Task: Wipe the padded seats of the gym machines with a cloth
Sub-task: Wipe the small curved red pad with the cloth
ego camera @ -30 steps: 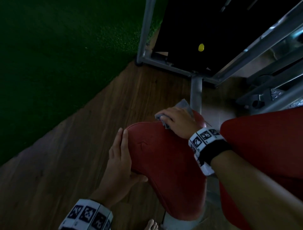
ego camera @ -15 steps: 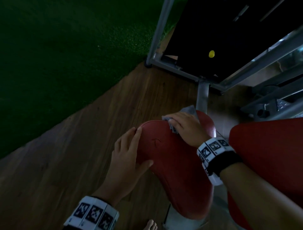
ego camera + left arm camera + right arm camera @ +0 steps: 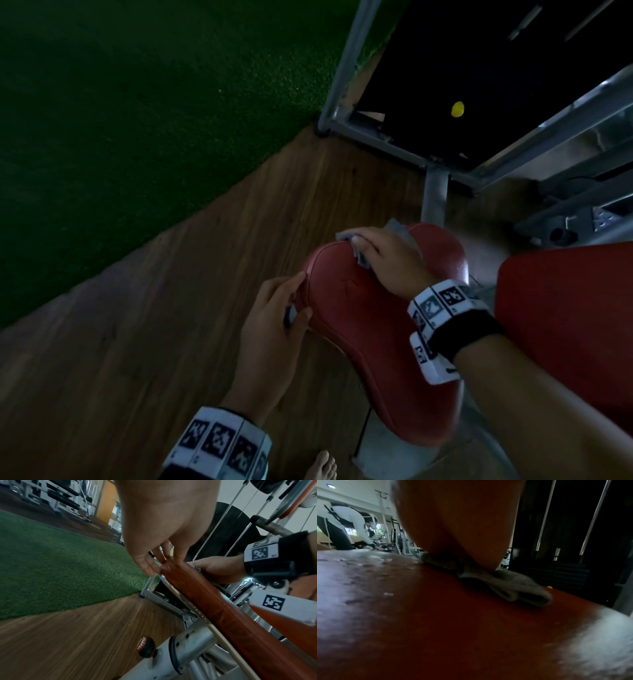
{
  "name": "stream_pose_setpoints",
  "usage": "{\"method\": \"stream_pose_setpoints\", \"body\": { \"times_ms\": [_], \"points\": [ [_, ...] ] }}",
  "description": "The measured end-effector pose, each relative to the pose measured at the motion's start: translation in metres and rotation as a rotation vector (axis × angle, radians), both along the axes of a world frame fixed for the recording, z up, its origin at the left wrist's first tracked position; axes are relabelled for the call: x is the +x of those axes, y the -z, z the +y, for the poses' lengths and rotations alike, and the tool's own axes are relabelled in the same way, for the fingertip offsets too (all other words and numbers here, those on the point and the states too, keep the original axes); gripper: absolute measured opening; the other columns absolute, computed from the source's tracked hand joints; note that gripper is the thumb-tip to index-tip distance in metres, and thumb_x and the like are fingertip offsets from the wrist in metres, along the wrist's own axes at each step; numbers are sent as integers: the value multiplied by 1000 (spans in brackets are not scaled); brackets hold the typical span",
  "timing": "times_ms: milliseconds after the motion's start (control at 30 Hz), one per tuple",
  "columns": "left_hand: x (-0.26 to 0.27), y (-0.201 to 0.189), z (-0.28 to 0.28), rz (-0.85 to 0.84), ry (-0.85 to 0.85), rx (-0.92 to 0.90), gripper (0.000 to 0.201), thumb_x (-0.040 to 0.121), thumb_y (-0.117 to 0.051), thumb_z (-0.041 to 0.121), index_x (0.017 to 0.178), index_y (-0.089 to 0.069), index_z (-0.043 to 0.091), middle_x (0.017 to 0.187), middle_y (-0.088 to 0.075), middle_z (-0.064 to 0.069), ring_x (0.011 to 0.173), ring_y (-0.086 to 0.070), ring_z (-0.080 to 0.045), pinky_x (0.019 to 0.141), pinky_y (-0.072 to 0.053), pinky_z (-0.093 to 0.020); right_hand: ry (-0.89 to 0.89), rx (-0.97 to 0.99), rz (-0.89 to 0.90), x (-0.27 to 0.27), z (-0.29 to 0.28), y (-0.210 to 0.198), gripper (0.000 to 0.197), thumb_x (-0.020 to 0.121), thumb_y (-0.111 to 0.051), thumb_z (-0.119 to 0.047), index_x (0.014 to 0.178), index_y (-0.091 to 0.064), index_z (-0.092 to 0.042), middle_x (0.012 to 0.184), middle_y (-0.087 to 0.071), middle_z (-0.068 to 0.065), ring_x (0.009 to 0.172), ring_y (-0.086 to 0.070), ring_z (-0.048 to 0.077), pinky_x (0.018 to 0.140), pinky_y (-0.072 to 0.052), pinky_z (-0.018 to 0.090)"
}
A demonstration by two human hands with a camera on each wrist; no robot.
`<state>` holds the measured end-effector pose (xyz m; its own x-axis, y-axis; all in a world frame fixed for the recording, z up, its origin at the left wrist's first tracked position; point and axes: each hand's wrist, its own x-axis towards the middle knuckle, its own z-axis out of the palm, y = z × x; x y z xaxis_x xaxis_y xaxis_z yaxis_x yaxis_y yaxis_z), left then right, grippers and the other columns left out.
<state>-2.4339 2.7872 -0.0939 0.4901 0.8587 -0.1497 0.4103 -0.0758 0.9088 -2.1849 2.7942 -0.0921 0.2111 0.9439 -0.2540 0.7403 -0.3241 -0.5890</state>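
Two hands work the red padded seat (image 3: 370, 339). Risk: the grey cloth (image 3: 508, 586), bunched at the seat's far edge, may slip off if pressure lapses. Right hand (image 3: 387, 263) lies palm-down, fingers curled over the cloth, pressing it flat. Left hand (image 3: 270, 329) pinches the seat's near-left rim, steadying it.
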Motion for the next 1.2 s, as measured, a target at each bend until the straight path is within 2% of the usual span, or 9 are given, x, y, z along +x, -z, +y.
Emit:
{"method": "stream_pose_setpoints", "body": {
  "times_ms": [200,333,433,533,633,800,967,1133,1200],
  "points": [
    [0,3,1,-6,-6,23,44,91,-63,17,134,-53,26,119,-51,18,104,-56,3,86,-49,-16,-200,87,51,-30,4,1,37,100,-38,-37,133,-54,-34,134,-54,-14,126,-45,5,108,-34,43],
    [-1,3,2,15,-10,47,42,90,-64,15,131,-56,26,115,-51,19,101,-54,8,81,-43,-5,-14,18,72,-11,-1,1,35,101,-36,-37,129,-57,-36,129,-58,-15,120,-50,4,105,-39,42],
    [0,4,4,35,-23,65,41,89,-65,17,129,-58,26,113,-52,18,98,-53,11,77,-40,-2,-74,66,3,-26,-2,2,37,98,-37,-40,130,-54,-37,129,-56,-17,121,-49,6,105,-37,46],
    [-1,3,6,73,5,73,42,90,-64,20,130,-56,31,107,-50,19,95,-51,13,73,-38,-2,-173,71,97,-18,-3,-2,36,101,-42,-29,136,-51,-30,131,-55,-10,121,-49,8,106,-37,39],
    [-3,1,11,127,31,104,41,91,-64,23,130,-57,31,108,-54,15,91,-49,16,71,-37,-2,-49,-46,138,8,-9,-6,35,103,-40,-27,136,-53,-30,132,-55,-8,122,-49,9,108,-37,39],
    [-4,-3,16,158,50,119,38,90,-65,26,127,-60,31,105,-56,16,87,-49,15,72,-36,-1,63,85,-362,-7,-52,7,45,98,-30,-43,141,-44,-38,133,-43,-9,120,-40,20,101,-38,46],
    [-1,5,16,229,48,149,28,92,-62,31,120,-66,32,101,-60,12,84,-56,1,67,-38,-11,228,181,-398,-57,-103,5,49,96,-31,-40,142,-47,-31,122,-43,0,108,-41,20,92,-42,39],
    [1,2,11,176,-3,136,36,88,-69,22,124,-64,27,103,-62,4,87,-63,-12,74,-56,-40,138,147,-409,-97,-134,1,49,96,-33,-37,143,-43,-31,123,-44,1,109,-45,21,87,-45,38],
    [1,1,12,186,-6,131,38,87,-69,22,125,-63,26,104,-62,3,88,-64,-13,76,-56,-42,125,138,-429,-95,-128,-1,50,96,-32,-38,144,-43,-30,123,-44,1,107,-46,21,87,-46,39]
  ]
}}
